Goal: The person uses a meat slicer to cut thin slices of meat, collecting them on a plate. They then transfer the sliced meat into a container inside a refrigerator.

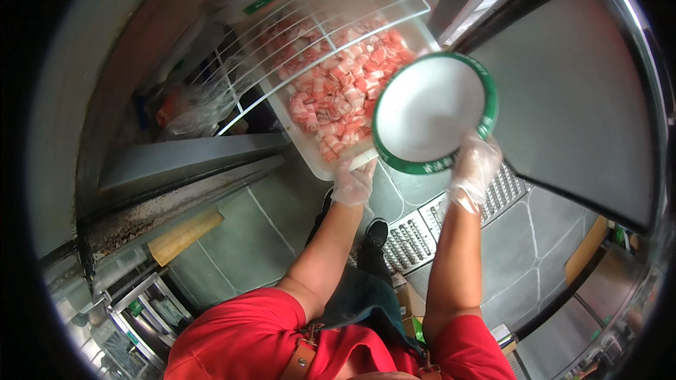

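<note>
My left hand [353,184], in a clear plastic glove, holds the near end of a white plastic bin [305,154]. Rolled slices of pink-and-white raw meat [343,95] fill much of the bin, which juts out from a cabinet at a tilt. My right hand [475,163], gloved likewise, grips a round white bowl [430,111] by its green rim, which bears writing. The bowl's open side faces me, and nothing shows inside it. It covers part of the bin's right side. A white wire shelf [335,51] spans above the meat, whose far part is hazy.
An open cabinet door [575,100] stands to the right. Clear plastic bags [203,116] lie inside the cabinet at left, behind its metal sill [195,161]. Below are grey floor tiles [232,243] and a perforated metal drain cover [409,243]. A cardboard box [409,298] sits near my legs.
</note>
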A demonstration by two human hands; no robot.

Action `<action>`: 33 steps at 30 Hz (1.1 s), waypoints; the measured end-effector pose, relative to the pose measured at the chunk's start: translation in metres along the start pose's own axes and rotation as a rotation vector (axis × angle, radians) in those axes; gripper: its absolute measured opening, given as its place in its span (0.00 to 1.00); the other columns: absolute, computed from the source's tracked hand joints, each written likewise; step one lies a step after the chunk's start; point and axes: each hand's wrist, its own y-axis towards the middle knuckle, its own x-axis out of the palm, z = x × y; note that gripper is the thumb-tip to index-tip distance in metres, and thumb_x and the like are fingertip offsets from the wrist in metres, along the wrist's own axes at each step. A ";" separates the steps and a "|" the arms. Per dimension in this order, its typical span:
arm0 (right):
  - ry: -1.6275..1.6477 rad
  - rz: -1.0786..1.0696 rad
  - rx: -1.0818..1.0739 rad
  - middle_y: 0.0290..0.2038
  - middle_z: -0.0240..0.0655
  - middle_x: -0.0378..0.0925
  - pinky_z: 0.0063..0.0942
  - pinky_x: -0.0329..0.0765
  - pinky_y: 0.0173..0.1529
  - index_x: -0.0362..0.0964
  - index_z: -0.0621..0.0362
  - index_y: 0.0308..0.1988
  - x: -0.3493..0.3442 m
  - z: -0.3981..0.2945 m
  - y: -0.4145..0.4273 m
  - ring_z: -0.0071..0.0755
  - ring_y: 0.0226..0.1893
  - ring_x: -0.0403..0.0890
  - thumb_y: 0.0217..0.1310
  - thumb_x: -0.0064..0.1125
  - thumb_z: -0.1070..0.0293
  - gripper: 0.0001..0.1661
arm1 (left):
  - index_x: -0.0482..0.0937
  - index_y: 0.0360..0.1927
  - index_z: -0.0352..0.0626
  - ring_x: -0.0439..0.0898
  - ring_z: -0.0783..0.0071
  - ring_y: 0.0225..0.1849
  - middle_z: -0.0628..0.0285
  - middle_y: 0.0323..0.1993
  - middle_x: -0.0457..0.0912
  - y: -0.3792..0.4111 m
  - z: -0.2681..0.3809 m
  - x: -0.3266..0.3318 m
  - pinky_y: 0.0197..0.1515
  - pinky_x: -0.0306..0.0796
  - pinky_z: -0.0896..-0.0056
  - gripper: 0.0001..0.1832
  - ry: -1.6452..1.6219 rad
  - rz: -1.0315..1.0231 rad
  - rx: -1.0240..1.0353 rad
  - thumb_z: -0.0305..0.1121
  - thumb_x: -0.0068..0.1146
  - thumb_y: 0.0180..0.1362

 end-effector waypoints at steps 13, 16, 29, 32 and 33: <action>0.430 -0.115 0.294 0.32 0.41 0.74 0.28 0.66 0.41 0.71 0.73 0.34 0.033 0.034 -0.023 0.36 0.35 0.72 0.38 0.58 0.70 0.20 | 0.64 0.52 0.38 0.66 0.60 0.55 0.52 0.52 0.68 0.021 0.020 -0.023 0.57 0.61 0.56 0.20 -0.397 -0.590 -0.276 0.34 0.36 0.57; 0.356 -0.048 0.296 0.36 0.44 0.74 0.30 0.67 0.46 0.70 0.73 0.36 -0.019 0.054 -0.031 0.39 0.39 0.73 0.40 0.54 0.71 0.20 | 0.66 0.50 0.38 0.68 0.61 0.52 0.53 0.50 0.69 0.011 0.016 0.003 0.56 0.62 0.58 0.20 0.026 -0.296 -0.017 0.34 0.37 0.56; 0.570 -0.090 0.426 0.40 0.44 0.71 0.33 0.67 0.51 0.66 0.70 0.44 -0.088 0.061 -0.025 0.43 0.42 0.71 0.35 0.54 0.66 0.31 | 0.68 0.47 0.37 0.71 0.62 0.49 0.55 0.45 0.72 0.024 0.042 -0.024 0.50 0.67 0.65 0.19 0.599 -0.374 0.306 0.34 0.47 0.52; 0.481 -0.209 0.431 0.54 0.52 0.58 0.50 0.51 0.59 0.53 0.62 0.57 -0.036 -0.013 -0.026 0.54 0.57 0.55 0.30 0.63 0.61 0.50 | 0.66 0.49 0.39 0.70 0.62 0.50 0.56 0.47 0.71 0.021 0.034 -0.021 0.51 0.66 0.64 0.18 0.588 -0.454 0.269 0.32 0.45 0.53; 0.676 -0.279 0.395 0.51 0.48 0.64 0.45 0.54 0.58 0.57 0.63 0.54 -0.012 0.000 -0.009 0.48 0.55 0.59 0.37 0.60 0.66 0.40 | 0.65 0.50 0.40 0.69 0.61 0.51 0.56 0.49 0.69 0.019 0.032 -0.022 0.52 0.65 0.63 0.19 0.367 -0.490 0.182 0.31 0.44 0.54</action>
